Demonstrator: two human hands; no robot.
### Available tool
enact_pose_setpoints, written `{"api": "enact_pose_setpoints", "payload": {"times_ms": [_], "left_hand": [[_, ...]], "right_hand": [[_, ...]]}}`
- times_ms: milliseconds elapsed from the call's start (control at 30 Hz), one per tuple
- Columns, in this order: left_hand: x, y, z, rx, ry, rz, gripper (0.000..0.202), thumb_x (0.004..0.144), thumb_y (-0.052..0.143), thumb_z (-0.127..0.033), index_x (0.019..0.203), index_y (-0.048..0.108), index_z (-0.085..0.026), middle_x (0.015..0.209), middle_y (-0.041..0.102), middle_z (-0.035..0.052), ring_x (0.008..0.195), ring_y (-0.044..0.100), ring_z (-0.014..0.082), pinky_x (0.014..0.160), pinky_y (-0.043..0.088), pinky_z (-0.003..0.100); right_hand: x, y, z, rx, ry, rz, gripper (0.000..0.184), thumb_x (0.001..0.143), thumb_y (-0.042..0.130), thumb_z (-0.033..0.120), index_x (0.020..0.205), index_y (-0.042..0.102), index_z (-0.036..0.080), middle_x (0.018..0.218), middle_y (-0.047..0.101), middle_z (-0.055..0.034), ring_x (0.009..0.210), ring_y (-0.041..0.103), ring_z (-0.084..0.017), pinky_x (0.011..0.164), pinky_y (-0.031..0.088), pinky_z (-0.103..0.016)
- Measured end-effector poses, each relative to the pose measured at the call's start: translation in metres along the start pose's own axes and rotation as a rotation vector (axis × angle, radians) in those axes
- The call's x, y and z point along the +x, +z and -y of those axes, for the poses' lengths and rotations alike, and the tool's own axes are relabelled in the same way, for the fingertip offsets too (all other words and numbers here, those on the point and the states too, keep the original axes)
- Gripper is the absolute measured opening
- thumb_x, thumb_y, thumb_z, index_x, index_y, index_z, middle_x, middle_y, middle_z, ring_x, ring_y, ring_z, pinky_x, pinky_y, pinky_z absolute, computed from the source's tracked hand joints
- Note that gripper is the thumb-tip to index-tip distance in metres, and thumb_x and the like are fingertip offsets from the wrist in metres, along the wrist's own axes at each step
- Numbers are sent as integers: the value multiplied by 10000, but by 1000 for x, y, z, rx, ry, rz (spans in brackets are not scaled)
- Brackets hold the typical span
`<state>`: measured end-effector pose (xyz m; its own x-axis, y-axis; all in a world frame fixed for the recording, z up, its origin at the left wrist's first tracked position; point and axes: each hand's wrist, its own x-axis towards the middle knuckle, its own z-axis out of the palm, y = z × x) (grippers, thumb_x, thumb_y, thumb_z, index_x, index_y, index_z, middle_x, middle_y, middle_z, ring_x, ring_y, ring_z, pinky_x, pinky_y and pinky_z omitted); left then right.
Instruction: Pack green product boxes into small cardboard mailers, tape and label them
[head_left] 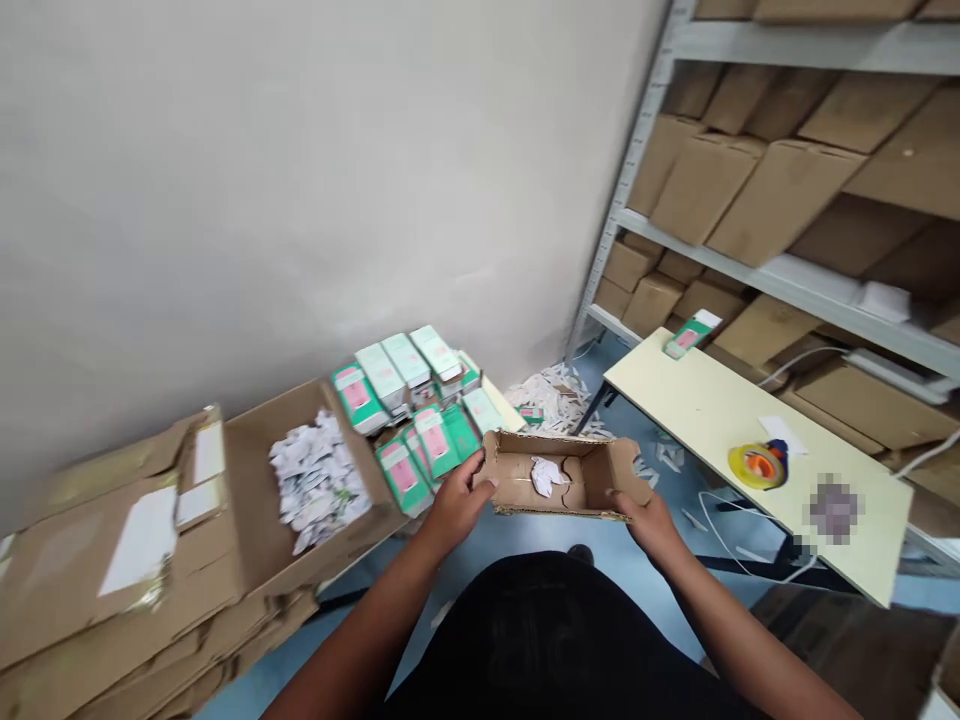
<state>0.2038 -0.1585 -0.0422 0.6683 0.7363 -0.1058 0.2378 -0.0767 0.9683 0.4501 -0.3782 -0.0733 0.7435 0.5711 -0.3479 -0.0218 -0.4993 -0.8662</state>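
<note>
Between my two hands is a small open cardboard box (517,468), held level in front of my body. A crumpled white paper piece (547,476) lies on its bottom. My left hand (459,503) grips the box's left end, thumb on the near side of the end flap. At the opposite end, my right hand (642,514) is closed on the right flap. Just left of the box are several green and white printed boxes (435,440), and beyond them a large open carton (255,500) with a heap of paper scraps (319,480).
Flattened cardboard (67,580) is stacked at the left. On the right, a narrow pale table (697,410) bears a yellow tape roll (756,466) and a green box (691,334). Metal shelving (787,285) with brown cartons stands behind it. Paper scraps (555,395) litter the floor; a cable (731,550) hangs beneath the table.
</note>
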Motion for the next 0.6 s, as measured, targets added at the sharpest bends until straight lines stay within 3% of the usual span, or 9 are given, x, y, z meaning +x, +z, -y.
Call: {"api": "enact_pose_setpoints", "payload": {"times_ms": [167, 300, 433, 600], "left_hand": [[76, 115, -26, 12, -6, 95, 632, 892, 617, -393, 1483, 537, -184, 1463, 620, 102, 1305, 614, 285, 1127, 465, 431], [132, 190, -57, 85, -3, 126, 592, 888, 600, -346, 1455, 565, -179, 1411, 657, 107, 1280, 632, 281, 1104, 480, 421], [185, 242, -73, 152, 2, 188, 553, 892, 590, -342, 1423, 605, -190, 1401, 667, 97, 1256, 646, 281, 1059, 512, 409], [265, 289, -74, 213, -3, 299, 551, 906, 570, -358, 1429, 610, -189, 1389, 679, 82, 1268, 643, 275, 1058, 516, 385]], "right_hand": [[50, -99, -21, 170, 112, 16, 358, 724, 701, 436, 894, 719, 121, 812, 754, -97, 704, 690, -233, 607, 565, -320], [88, -158, -31, 240, 175, -85, 334, 733, 696, 401, 927, 712, 130, 839, 757, -104, 739, 698, -237, 625, 589, -323], [126, -193, -41, 307, 215, -205, 369, 728, 702, 393, 1005, 708, 150, 939, 772, -110, 822, 713, -260, 632, 606, -324], [177, -215, -50, 400, 253, -331, 437, 704, 715, 361, 1090, 697, 157, 1034, 776, -105, 890, 723, -268, 604, 598, -296]]}}
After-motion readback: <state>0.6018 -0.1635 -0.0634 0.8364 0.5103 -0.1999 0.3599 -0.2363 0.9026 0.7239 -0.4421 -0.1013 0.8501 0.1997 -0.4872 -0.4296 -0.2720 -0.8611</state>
